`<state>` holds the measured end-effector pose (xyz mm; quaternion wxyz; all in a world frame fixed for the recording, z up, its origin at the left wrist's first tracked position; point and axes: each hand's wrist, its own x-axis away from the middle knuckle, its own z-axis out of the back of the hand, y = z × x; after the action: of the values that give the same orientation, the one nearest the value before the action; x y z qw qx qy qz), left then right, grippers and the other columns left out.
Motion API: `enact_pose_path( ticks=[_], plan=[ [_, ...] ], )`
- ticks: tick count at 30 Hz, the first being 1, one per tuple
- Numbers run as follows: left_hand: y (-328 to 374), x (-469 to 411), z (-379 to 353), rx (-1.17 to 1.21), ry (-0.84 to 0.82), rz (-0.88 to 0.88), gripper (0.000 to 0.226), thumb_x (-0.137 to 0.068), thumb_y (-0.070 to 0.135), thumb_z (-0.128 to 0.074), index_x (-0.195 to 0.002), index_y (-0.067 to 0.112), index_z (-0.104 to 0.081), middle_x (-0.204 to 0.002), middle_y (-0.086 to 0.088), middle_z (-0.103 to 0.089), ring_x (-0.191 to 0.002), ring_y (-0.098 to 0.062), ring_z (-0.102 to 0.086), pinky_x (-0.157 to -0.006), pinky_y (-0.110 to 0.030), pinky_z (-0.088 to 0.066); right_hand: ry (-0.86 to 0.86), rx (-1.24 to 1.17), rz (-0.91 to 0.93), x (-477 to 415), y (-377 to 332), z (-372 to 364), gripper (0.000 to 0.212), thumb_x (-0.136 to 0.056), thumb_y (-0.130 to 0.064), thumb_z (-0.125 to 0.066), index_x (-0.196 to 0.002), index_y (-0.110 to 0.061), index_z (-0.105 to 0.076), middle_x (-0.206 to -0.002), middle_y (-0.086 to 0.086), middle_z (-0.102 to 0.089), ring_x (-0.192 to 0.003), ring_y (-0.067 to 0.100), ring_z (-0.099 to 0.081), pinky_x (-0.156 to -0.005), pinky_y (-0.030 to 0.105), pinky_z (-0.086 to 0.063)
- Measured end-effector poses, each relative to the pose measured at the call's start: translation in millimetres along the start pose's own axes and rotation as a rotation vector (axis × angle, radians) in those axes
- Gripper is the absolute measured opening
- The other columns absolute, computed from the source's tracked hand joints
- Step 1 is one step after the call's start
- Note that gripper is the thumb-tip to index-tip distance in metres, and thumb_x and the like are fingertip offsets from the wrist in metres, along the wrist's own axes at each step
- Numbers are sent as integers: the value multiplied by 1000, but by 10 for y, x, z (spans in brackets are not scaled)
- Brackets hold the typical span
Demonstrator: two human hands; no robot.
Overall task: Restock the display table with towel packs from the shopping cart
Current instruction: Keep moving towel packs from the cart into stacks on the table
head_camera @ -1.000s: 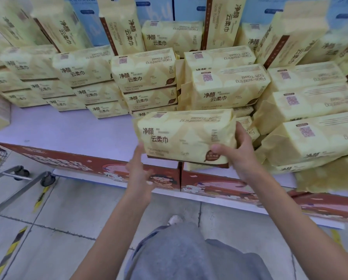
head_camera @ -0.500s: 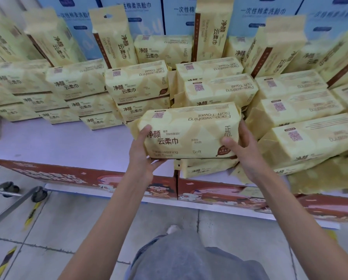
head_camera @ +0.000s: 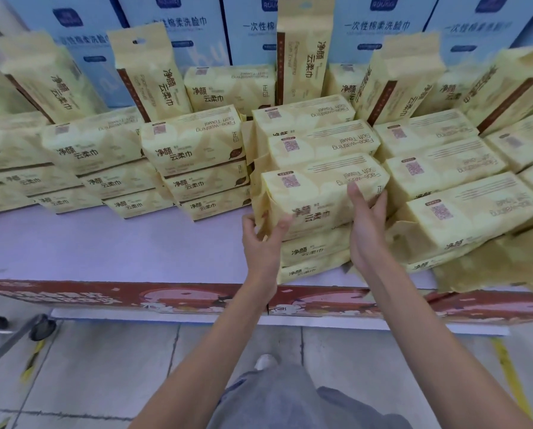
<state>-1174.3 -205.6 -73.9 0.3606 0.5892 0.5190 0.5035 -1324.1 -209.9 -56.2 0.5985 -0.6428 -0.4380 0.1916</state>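
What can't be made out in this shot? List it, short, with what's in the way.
Head view only:
- Shopping cart: cut off by the left edge; only wheels and a frame bar show, its load unseen.
- Towel pack: right end covered by the right hand, lower left corner by the left hand.
- Blue boxes: tops cut by the upper edge.
- Far-left packs: print blurred.

Bare forearms (head_camera: 420, 332), grey trousers (head_camera: 277, 404); white shoe (head_camera: 265, 362) — toe only
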Motion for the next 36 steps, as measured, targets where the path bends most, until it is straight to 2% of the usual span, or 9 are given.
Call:
enact_pose_path(
  ticks=[3,6,8,11,14,18,22,27,36],
  plan=[
    [-119,-44,49,-202,-67,-11,45,-77,27,-78,-101,46,-45,-110,18,-61,-102,2,-59,-83,-20,-50,53,51,-4,-5,83,-55,95,-87,-37,-65,-151,-29,5,-159,-8,-13,-142,12,-22,-114,34,-23],
    [-117,-136,124,-338,-53,-66,54,-71,36,-81,-110,49,-46,-112,26,-58,-97,22,-51,-73,-2,-43,108,121,18,29,210,-49,89,-87,-34,-65,-151,-30,-3,-157,-6,-20,-140,15,-27,-113,38,-27],
    [-108,-203,152,-362,-61,-51,68,-69,37,-82,-127,34,-46,-123,15,-59,-106,15,-53,-78,-2,-42,123,121,-3,49,275,-26,84,-87,-29,-65,-151,-27,-11,-153,-3,-30,-136,16,-35,-113,41,-31],
    [-117,-248,176,-372,-75,-2,81,-69,34,-83,-137,27,-40,-133,7,-55,-122,-11,-53,-97,-27,-47,130,112,-28,77,324,28,79,-88,-28,-66,-150,-26,-18,-149,-2,-37,-134,14,-38,-111,39,-34],
    [-121,-220,172,-410,-62,13,82,-70,34,-82,-138,24,-37,-135,4,-54,-124,-16,-51,-96,-30,-45,123,181,-32,108,356,112,75,-87,-32,-65,-149,-24,-23,-149,-1,-37,-135,16,-37,-110,42,-34],
    [-158,-40,220,-471,-15,67,75,-77,35,-76,-138,23,-34,-139,4,-45,-123,-16,-48,-93,-30,-40,51,289,-5,232,436,216,65,-89,-31,-62,-145,-22,-30,-146,-3,-38,-129,15,-41,-96,30,-35],
    [-268,312,414,-566,-19,162,61,-87,34,-66,-140,21,-38,-142,2,-45,-119,-16,-51,-94,-29,-43,-154,450,-6,423,585,350,53,-92,-33,-58,-140,-21,-38,-139,-4,-45,-123,12,-44,-93,26,-35],
    [-543,936,689,-626,5,233,38,-90,34,-61,-126,26,-53,-122,9,-56,-94,8,-52,-68,-4,-39,-552,756,0,701,799,608,46,-95,-36,-50,-137,-18,-44,-135,-1,-52,-122,13,-49,-98,29,-39],
    [-873,2221,1037,-415,363,448,34,-94,20,-57,-128,16,-54,-131,-6,-57,-120,-18,-55,-91,-21,-39,-1023,1097,-118,1204,1189,1036,48,-95,-36,-52,-138,-17,-41,-133,4,-51,-111,16,-52,-95,31,-41]
  ],
)
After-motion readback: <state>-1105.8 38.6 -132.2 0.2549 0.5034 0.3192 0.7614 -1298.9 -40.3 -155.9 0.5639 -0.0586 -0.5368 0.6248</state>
